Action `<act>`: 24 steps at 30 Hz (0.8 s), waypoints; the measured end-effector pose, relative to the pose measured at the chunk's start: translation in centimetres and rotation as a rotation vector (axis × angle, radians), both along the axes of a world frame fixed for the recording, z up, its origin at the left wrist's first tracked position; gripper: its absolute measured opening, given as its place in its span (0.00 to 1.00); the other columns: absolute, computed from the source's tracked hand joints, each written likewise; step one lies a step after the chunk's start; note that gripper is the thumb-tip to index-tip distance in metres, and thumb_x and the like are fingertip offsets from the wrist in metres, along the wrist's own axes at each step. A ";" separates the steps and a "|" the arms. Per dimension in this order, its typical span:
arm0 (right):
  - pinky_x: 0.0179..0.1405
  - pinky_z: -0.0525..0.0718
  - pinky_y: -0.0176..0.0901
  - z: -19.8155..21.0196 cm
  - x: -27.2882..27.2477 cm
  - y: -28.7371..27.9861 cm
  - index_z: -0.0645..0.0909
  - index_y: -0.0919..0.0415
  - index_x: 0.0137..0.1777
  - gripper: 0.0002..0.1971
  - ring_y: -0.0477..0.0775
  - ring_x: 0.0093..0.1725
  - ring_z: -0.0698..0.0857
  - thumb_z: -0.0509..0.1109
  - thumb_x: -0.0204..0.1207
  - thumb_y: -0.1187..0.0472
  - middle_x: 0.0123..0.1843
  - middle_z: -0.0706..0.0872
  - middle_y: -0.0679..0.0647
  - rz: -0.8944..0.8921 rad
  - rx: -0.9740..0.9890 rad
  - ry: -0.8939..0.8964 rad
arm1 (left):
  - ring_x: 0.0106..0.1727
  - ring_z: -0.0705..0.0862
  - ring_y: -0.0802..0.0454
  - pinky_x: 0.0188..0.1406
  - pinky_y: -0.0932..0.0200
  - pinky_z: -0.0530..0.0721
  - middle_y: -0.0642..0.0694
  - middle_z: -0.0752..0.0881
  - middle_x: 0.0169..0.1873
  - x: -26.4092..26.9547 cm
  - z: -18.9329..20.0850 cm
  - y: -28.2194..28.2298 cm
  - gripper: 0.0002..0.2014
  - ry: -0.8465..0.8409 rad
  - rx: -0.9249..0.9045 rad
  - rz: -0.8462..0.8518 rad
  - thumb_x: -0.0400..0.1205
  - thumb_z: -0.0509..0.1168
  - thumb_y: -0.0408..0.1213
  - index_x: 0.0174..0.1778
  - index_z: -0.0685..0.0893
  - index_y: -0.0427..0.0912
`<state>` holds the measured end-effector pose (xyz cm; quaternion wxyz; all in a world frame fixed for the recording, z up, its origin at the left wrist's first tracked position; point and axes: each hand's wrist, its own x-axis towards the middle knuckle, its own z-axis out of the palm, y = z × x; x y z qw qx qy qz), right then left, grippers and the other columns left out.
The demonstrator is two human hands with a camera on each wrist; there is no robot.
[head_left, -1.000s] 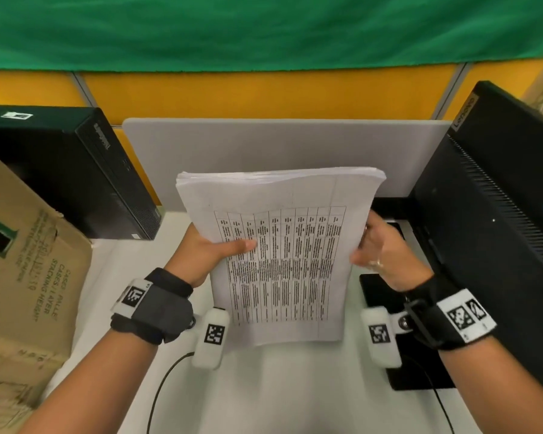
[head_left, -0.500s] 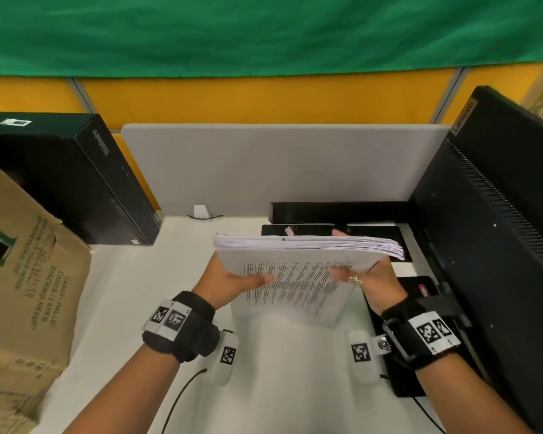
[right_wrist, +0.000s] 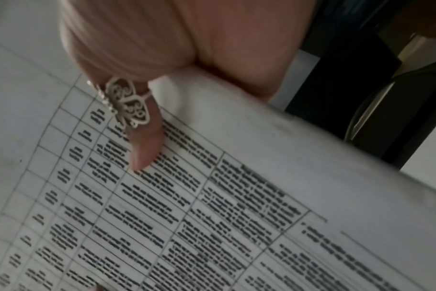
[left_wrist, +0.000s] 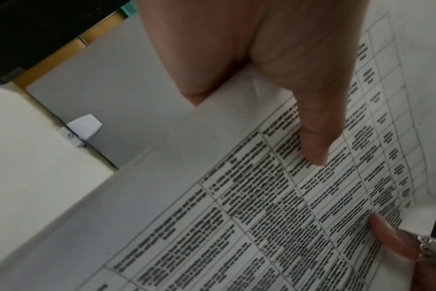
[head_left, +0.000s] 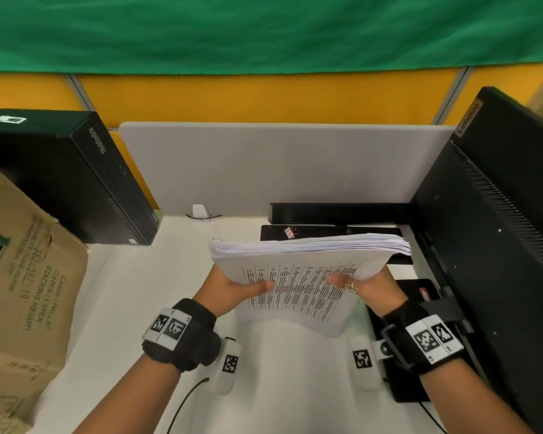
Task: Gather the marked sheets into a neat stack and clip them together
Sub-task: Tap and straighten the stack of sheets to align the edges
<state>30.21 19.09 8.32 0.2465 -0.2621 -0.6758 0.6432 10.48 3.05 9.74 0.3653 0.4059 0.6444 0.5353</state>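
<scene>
A thick stack of printed sheets (head_left: 298, 277) with a table of text on its face stands tilted on the white desk, top edge leaning away from me. My left hand (head_left: 232, 288) grips its left side, thumb across the printed face (left_wrist: 311, 141). My right hand (head_left: 367, 285), wearing a ring, grips the right side with its thumb (right_wrist: 144, 149) on the page. The other fingers of both hands are hidden behind the stack (right_wrist: 236, 196). A small pink binder clip (head_left: 290, 232) lies on the black keyboard (head_left: 373, 230) behind the stack (left_wrist: 261, 216).
A black computer tower (head_left: 76, 180) and a cardboard box (head_left: 22, 296) stand at the left. A black monitor (head_left: 496, 245) fills the right side, its base (head_left: 402, 380) under my right wrist. A grey divider panel (head_left: 282, 164) closes the back.
The stack has dropped from upright at chest height to low over the desk, its top edge tipped away. Both hands came down with it, uncovering the keyboard and clip.
</scene>
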 end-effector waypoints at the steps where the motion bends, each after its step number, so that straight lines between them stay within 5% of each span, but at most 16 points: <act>1: 0.50 0.87 0.53 0.0 0.2 0.0 0.84 0.51 0.47 0.32 0.53 0.52 0.89 0.84 0.41 0.42 0.49 0.92 0.52 0.000 -0.002 0.004 | 0.47 0.88 0.66 0.38 0.69 0.87 0.59 0.88 0.45 0.0 0.1 -0.1 0.20 -0.003 0.003 -0.007 0.69 0.75 0.26 0.49 0.83 0.54; 3: 0.48 0.88 0.47 -0.3 0.3 0.0 0.83 0.50 0.47 0.32 0.51 0.51 0.89 0.84 0.39 0.41 0.46 0.92 0.46 0.021 -0.019 0.005 | 0.48 0.88 0.66 0.38 0.70 0.86 0.59 0.87 0.46 -0.1 -0.2 -0.1 0.20 0.007 -0.005 -0.021 0.69 0.75 0.27 0.49 0.83 0.55; 7: 0.54 0.87 0.54 -0.5 0.0 -0.3 0.83 0.52 0.47 0.35 0.55 0.53 0.88 0.83 0.37 0.39 0.47 0.91 0.52 0.004 -0.016 -0.025 | 0.53 0.87 0.53 0.39 0.70 0.87 0.53 0.87 0.47 0.1 -0.8 -0.2 0.17 0.000 -0.059 0.010 0.70 0.75 0.30 0.50 0.83 0.51; 12: 0.55 0.86 0.56 0.5 0.4 -0.2 0.83 0.52 0.51 0.33 0.55 0.55 0.88 0.84 0.43 0.42 0.53 0.90 0.52 0.020 -0.008 0.037 | 0.47 0.88 0.64 0.39 0.68 0.87 0.60 0.88 0.45 -0.2 0.2 -0.4 0.20 -0.011 -0.001 -0.032 0.69 0.74 0.26 0.50 0.83 0.54; 18: 0.56 0.84 0.65 0.1 0.3 -0.6 0.85 0.44 0.47 0.23 0.55 0.55 0.88 0.82 0.49 0.46 0.53 0.90 0.52 0.035 0.017 0.003 | 0.49 0.88 0.60 0.43 0.65 0.88 0.61 0.88 0.45 0.3 -0.6 -0.6 0.20 0.009 -0.069 -0.094 0.71 0.73 0.28 0.50 0.81 0.58; 24: 0.54 0.87 0.57 -0.1 0.5 -0.5 0.85 0.40 0.46 0.22 0.54 0.55 0.88 0.82 0.49 0.45 0.53 0.90 0.49 0.018 0.040 0.012 | 0.53 0.87 0.60 0.43 0.67 0.87 0.60 0.89 0.47 0.3 2.3 -1.3 0.22 0.052 0.112 -0.066 0.66 0.78 0.35 0.51 0.83 0.62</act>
